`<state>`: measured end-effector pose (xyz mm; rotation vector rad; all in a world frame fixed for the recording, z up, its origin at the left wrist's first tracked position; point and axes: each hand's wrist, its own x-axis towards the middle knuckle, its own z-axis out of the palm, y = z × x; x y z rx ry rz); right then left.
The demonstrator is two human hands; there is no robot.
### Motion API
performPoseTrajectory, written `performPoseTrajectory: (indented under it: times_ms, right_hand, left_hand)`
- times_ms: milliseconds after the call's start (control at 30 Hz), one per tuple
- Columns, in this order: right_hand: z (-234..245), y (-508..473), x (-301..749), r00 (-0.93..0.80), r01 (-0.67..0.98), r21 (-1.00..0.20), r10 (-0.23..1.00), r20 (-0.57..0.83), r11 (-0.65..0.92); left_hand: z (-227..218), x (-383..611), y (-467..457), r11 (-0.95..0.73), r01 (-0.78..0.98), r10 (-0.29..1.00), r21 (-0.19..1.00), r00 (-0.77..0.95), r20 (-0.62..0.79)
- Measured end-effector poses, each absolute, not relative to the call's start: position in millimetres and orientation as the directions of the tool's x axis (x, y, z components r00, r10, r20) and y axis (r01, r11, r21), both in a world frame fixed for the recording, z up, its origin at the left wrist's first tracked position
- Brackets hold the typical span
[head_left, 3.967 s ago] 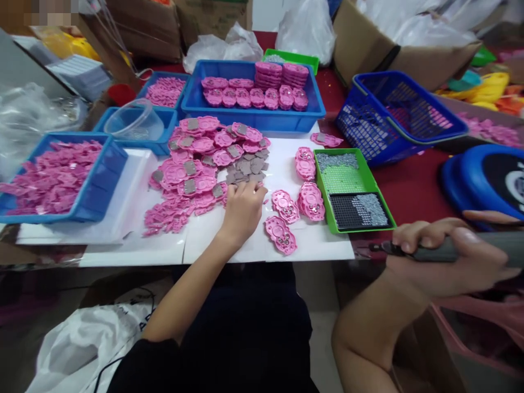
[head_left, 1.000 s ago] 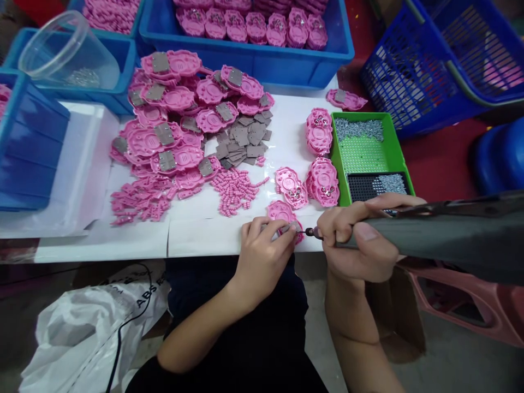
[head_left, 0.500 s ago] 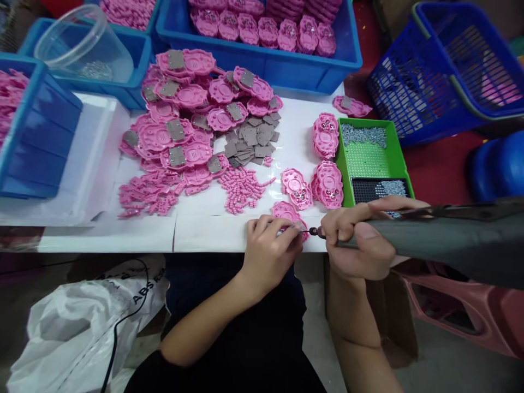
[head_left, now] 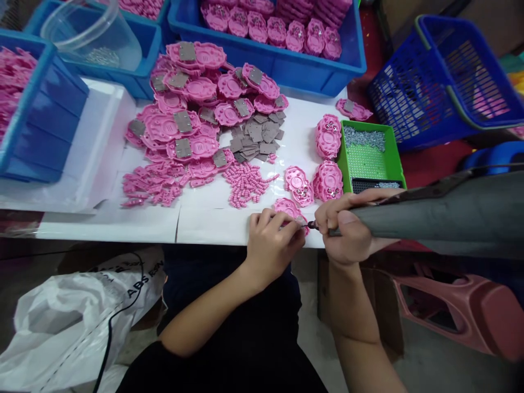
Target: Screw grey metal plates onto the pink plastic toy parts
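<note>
At the table's front edge my left hand [head_left: 272, 237] is closed on a pink plastic casing [head_left: 287, 206], partly hidden under my fingers. My right hand [head_left: 346, 224] grips a grey power screwdriver [head_left: 429, 213] lying almost level. Its thin bit [head_left: 311, 224] points left and meets the casing by my left fingertips; the exact contact is too small to make out. Just beyond lie pink casings with shiny screws [head_left: 298, 185] and a stacked pair of casings [head_left: 328, 180]. A green tray [head_left: 370, 155] of small screws stands past my right hand.
Pink casings with grey metal plates [head_left: 192, 128] are heaped at the left, beside loose grey plates [head_left: 257, 135] and small pink pieces [head_left: 245, 184]. Blue bins [head_left: 262, 54] line the back. A blue basket [head_left: 409, 98] stands right, a pink stool [head_left: 462, 305] below.
The view has shifted slightly, so the table's contents sit a little differently in frame. Both hands keep their hold, with the screwdriver bit still at the casing; the screwdriver's rear end appears higher.
</note>
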<state>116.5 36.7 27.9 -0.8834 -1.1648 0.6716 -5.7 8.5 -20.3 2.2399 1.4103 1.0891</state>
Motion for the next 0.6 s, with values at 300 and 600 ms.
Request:
performPoseTrajectory:
  times_ms: [300,600]
  right_hand:
    - [47.3,43.4,126.3,0.175,-0.142,-0.833,0.842,0.510,0.534]
    - [76.6,31.1,226.5,0.632,0.279,-0.703,0.426,0.648,0.655]
  left_hand:
    - [-24.1,-2.2,7.4,-0.478,0.675,0.856,0.562,0.214,0.472]
    - [-9.1,-12.4,1.0,-0.600,0.703,0.773,0.382,0.388,0.501]
